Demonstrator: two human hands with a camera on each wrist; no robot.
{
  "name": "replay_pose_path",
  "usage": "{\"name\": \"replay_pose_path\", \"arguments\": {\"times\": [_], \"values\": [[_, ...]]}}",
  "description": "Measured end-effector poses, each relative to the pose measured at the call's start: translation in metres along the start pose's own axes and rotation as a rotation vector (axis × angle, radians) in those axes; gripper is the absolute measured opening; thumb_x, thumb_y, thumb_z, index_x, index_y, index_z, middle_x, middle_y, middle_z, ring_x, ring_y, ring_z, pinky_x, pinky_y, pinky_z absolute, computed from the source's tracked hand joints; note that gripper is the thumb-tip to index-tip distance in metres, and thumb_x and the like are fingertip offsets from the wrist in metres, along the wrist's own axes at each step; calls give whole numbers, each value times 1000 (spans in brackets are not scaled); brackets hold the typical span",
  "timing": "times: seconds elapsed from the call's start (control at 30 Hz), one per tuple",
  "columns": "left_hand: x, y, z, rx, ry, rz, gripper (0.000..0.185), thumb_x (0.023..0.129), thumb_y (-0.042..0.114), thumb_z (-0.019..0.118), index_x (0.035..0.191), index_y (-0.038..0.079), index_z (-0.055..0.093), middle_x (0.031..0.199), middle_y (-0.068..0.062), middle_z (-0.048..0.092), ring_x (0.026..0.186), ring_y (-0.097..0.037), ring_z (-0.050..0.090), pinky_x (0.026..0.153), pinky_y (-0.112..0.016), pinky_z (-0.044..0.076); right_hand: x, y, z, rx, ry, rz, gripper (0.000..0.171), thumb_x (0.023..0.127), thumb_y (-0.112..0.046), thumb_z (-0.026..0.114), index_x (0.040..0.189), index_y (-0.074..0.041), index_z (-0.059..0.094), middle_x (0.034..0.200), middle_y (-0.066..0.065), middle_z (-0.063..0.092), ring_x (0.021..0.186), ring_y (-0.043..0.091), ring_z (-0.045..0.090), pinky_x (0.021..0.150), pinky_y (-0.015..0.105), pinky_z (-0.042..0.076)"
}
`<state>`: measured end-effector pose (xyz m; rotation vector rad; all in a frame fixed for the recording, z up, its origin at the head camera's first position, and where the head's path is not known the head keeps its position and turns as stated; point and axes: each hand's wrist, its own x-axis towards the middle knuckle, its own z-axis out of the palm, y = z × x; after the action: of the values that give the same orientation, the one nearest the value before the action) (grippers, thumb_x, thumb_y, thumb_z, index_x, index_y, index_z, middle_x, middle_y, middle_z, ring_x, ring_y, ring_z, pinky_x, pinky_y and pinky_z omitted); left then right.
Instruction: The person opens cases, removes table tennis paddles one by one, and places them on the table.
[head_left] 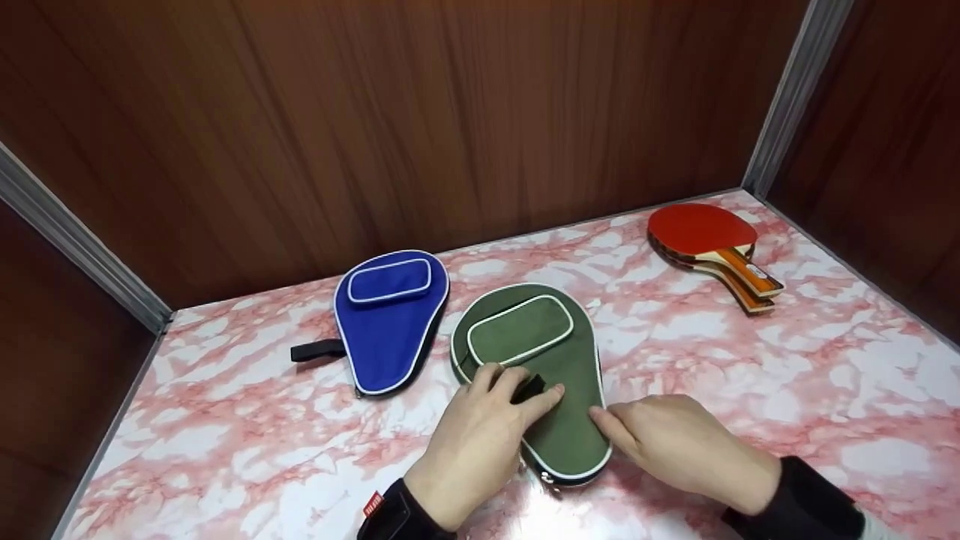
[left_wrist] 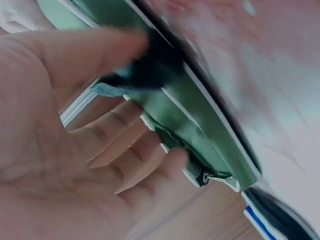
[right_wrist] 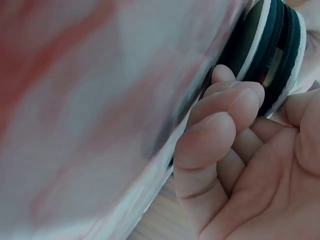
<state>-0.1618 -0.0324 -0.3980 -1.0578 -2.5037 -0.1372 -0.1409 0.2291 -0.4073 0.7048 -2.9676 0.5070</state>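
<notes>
The green case (head_left: 536,375) lies long axis near-far; left hand (head_left: 480,442) pinches its black strap (head_left: 529,388), right hand (head_left: 675,442) touches its right edge, fingers loosely curled.

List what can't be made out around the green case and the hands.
- Green case: contents hidden by its fabric in every view.
- Black strap: mostly covered by the left hand in the head view, blurred in the left wrist view.
- Right hand: fingers tucked at the case edge; grip unclear.
- Paddles: count uncertain, stacked.
</notes>
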Motion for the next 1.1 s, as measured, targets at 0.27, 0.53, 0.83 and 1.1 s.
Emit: {"name": "replay_pose_path", "arguments": {"times": [0.27, 0.53, 0.83, 1.1], "values": [[9, 4, 0, -57, 64, -174, 18, 103, 30, 77, 108, 13, 77, 112, -7, 78, 90, -31, 74, 75, -45, 61, -3, -15, 9, 0, 100, -174, 43, 115, -37, 58, 73, -30, 50, 62, -22, 37, 54, 0, 43, 53, 34, 41], [23, 18, 3, 95, 68, -281, 52, 100, 59, 74, 103, 7, 72, 98, -12, 77, 82, -31, 72, 65, -45, 59, 5, -16, 11, 9, 123, -153, 27, 112, -38, 66, 88, -25, 67, 69, -20, 51, 60, 3, 54, 57, 38, 50], [52, 54, 4, 356, -152, -368, 85, 91, 84, 64, 115, 4, 75, 109, -25, 78, 85, -29, 76, 63, -38, 57, 5, 15, -2, -138, 212, -16, 18, 103, -25, 76, 86, -21, 70, 74, -10, 55, 60, 14, 57, 56, 44, 51], [71, 69, 5, 450, -337, -397, 87, 93, 80, 66, 132, 2, 74, 118, -23, 79, 103, -32, 78, 75, -42, 60, 9, 33, -11, -167, 265, 33, 34, 103, -25, 76, 126, 0, 76, 117, 16, 75, 111, 38, 72, 90, 60, 59]]}}
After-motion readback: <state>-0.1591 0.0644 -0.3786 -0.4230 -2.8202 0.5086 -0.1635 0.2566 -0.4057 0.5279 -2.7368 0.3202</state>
